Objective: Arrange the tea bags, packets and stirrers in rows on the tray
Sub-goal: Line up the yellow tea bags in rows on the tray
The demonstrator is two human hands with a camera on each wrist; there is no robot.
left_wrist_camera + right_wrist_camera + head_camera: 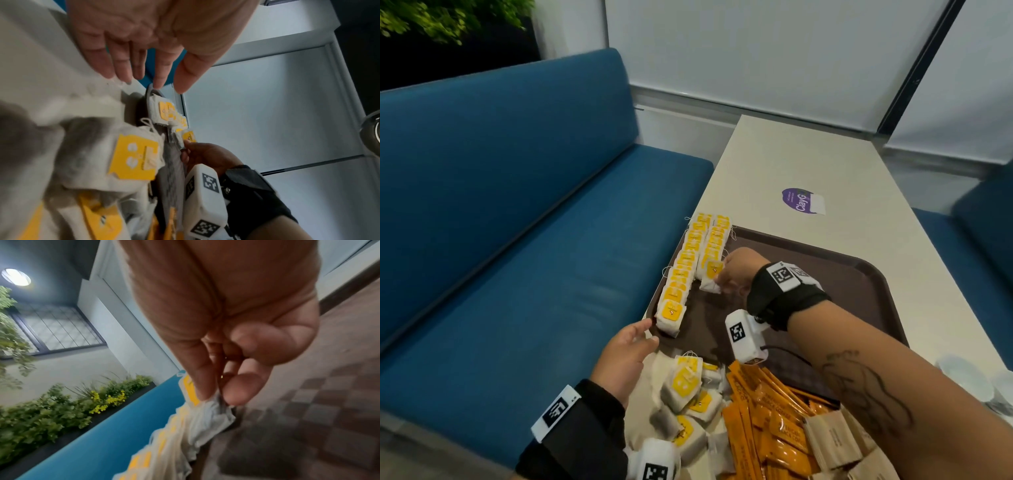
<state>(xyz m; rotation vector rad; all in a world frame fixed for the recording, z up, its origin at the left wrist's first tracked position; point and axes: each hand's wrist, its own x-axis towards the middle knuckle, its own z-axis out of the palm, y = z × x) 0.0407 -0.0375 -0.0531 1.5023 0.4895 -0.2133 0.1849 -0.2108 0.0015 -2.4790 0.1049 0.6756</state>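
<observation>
Tray, brown, sits on a pale table beside a blue bench; all places below are given from the tray.

Along the tray's left edge: two rows of tea bags, yellow tags up, overlapping like shingles. The outer row runs almost the whole length of that edge. The inner row is shorter and ends partway down.

Off the tray's near edge, on the table: a loose heap of tea bags, then orange packets piled across the tray's near rim, then pale paper sachets at the near right. No stirrers that I can pick out.

Right hand is over the tray's left part, at the near end of the inner row. Thumb and fingers pinch one tea bag by its paper; the wrist view shows the paper crumpled between the fingertips.

Left hand hovers at the tray's near left corner, fingers straight and spread, holding nothing.

Step in hand, as I judge it: extending the inner row of tea bags. Next move calls for laying this bag down overlapping the last one, tag up and square with the row, then letting go without dragging its neighbours. Packets not yet started.
</observation>
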